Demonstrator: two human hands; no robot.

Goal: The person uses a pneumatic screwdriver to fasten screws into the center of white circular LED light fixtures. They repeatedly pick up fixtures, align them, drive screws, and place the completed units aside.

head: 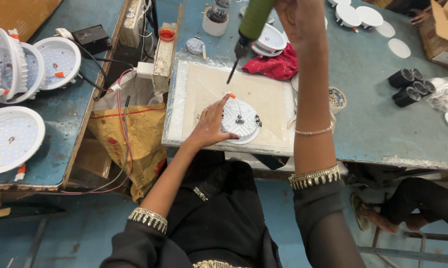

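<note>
Raised right hand grips a green screwdriver, tip pointing toward seven o'clock, above the blue bench, where the open left hand steadies a white lamp on a board.

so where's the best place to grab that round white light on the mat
By its outer rim, from above with fingers spread across it. The round white light lies flat on the mat, its wires and clips in the middle, and the left hand already rests on its left edge.
</note>
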